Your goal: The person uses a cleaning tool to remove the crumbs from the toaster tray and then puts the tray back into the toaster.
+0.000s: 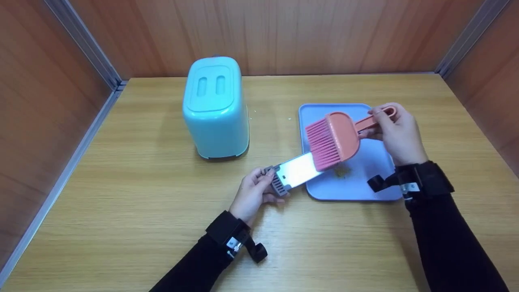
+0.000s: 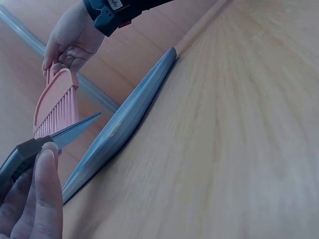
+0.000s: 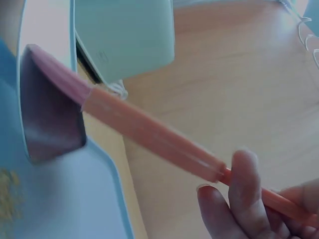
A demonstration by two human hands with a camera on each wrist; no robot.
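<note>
Hands apart: right hand (image 1: 399,132) pinching pink brush (image 1: 334,140), left hand (image 1: 255,194) gripping scraper (image 1: 294,173) beneath its bristles

Wooden table (image 1: 142,194): bin (image 1: 215,111), tray (image 1: 365,178).

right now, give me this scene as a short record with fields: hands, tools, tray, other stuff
left hand: left hand grips the grey ribbed handle of a flat grey plastic dustpan, held low with its blade reaching over the tray edge
right hand: right hand pinches the handle end of a pink plastic hand brush
brush: bristles point down at the dustpan's blade
tray: light blue rectangular plastic tray flat on the wooden table
debris: small pile of yellowish crumbs on the tray
other: turquoise plastic lidded bin, upright, left of the tray
</note>
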